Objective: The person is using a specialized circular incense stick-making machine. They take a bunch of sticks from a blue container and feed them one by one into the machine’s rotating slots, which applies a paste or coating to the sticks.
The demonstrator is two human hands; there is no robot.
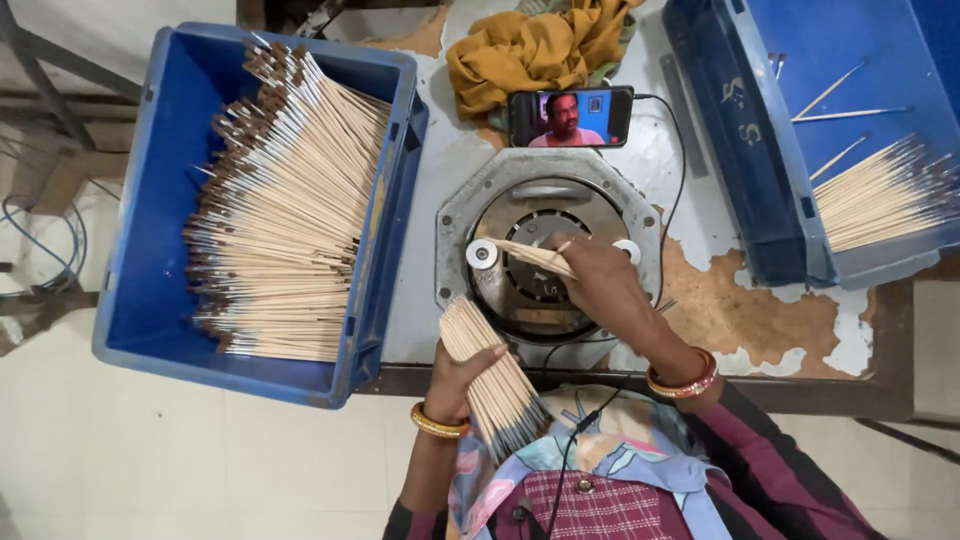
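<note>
While she works: both hands are busy at the round machine (545,262) bolted to the worn table (760,320).
Left hand (455,375): fingers wrapped round a bundle (490,375) of thin sticks, held just below the machine, near her lap.
Right hand (600,280): fingertips pinched on a few sticks (530,256) laid across the machine's face, beside a white roller (481,254).
Step, as I judge it: feeding sticks to the machine from the held bundle.
Next move needs: a steady, straight placement, and a clean pick of more sticks from the bundle.
Left crate (150,250): blue, piled with sticks, dark tips.
Right crate (790,200): blue, a smaller heap of plain sticks.
Behind the machine: phone (571,117) propped up, yellow cloth (530,45) heaped behind it.
In the way: phone's cable (672,170) trails past the machine, close to her right wrist.
</note>
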